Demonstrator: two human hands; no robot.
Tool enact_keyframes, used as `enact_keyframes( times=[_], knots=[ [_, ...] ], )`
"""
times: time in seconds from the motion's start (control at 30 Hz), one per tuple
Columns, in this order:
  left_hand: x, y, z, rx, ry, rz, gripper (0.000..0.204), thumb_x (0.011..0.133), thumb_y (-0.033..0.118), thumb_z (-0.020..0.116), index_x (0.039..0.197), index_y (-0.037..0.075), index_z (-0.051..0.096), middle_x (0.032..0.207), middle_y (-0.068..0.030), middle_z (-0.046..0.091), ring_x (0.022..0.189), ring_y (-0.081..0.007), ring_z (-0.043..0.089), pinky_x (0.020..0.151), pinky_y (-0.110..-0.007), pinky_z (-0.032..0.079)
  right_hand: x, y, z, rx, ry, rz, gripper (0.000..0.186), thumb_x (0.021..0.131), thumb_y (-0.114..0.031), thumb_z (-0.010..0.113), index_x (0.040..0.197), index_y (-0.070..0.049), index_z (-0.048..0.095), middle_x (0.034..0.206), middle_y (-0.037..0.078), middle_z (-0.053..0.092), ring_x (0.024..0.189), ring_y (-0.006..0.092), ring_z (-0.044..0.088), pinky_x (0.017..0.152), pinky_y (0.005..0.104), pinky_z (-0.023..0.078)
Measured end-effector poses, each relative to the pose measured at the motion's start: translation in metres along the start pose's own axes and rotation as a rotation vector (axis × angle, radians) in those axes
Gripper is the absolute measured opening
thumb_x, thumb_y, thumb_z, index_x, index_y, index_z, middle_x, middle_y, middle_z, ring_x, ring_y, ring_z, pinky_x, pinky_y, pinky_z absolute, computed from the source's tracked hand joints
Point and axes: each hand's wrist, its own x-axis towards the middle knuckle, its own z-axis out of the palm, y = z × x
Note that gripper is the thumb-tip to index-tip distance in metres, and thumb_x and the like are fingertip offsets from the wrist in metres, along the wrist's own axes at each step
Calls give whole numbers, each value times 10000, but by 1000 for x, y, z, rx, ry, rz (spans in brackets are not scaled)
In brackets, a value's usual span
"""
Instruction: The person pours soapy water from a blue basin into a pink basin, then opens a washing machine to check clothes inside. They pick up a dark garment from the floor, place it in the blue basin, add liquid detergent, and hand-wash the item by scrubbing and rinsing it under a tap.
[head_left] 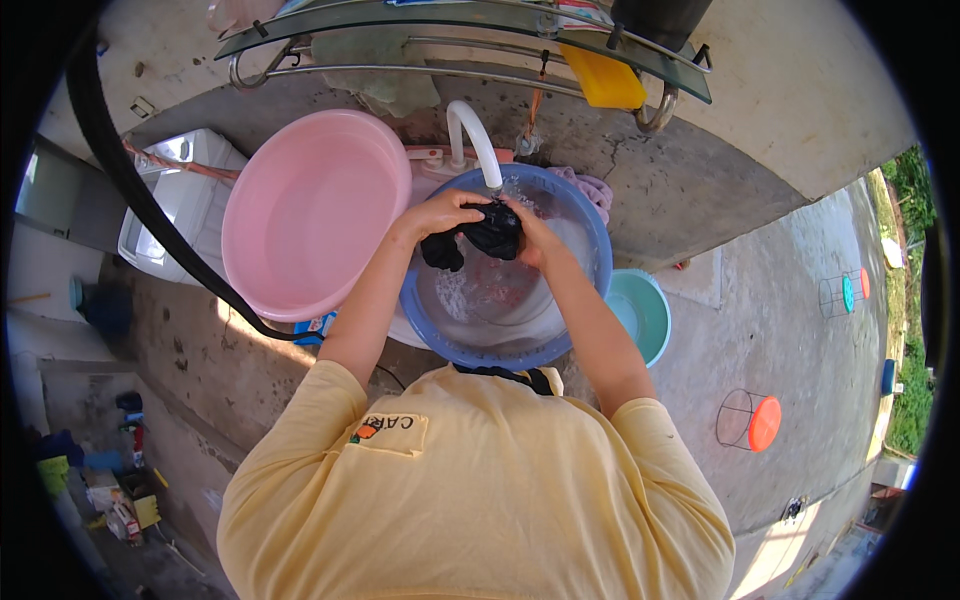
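Observation:
A bunched wet black cloth (492, 232) is held between both hands above the water in a blue basin (604, 262). My left hand (440, 214) grips its left side, fingers curled over the top, while one end hangs down below. On the right side of the cloth, my right hand (534, 240) is closed against it. The white curved faucet (474, 140) ends just over the cloth, between the two hands. Rippled water (490, 300) with bubbles partly fills the basin. Beneath the near rim lies more dark cloth (510, 378), close to my body.
A large pink basin (315, 210) stands at the left, beside a white appliance (170, 205). To the right sits a smaller teal basin (655, 315). A glass shelf with metal rails (460, 18) hangs above; a yellow cloth (605, 78) dangles from it. Stools (764, 423) stand farther right.

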Motion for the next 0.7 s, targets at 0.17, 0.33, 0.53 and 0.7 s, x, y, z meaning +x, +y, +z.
enact_keyframes(
  times=[0.17,0.33,0.53,0.7],
  knots=[
    [16,-28,16,-37,360,348,389,761,26,595,1144,17,525,1000,-66,586,849,-140,562,718,-277,464,4,-5,12,72,1,-410,152,819,-66,599,961,-77,545,898,69,613,819,197,630,695,350,531],
    [11,-46,51,-485,740,-68,581,796,348,641,1164,-56,444,1078,-219,530,1053,-309,522,934,-391,401,-3,-8,43,-1,89,-681,105,789,-111,665,807,-39,591,749,49,576,716,146,574,625,283,448],
    [26,-62,91,-1590,3,435,662,822,524,555,1114,-63,465,1033,-224,560,970,-369,556,880,-447,464,-5,63,60,-1344,403,-1242,260,854,-208,561,702,2,584,723,154,578,711,275,577,622,357,434],
    [65,-127,34,-1505,-165,-111,438,867,441,544,976,18,530,759,-97,596,735,-217,596,645,-348,504,-33,76,82,-1343,293,-1288,295,865,-236,537,650,-39,581,614,144,557,592,328,567,544,414,434]
  ],
)
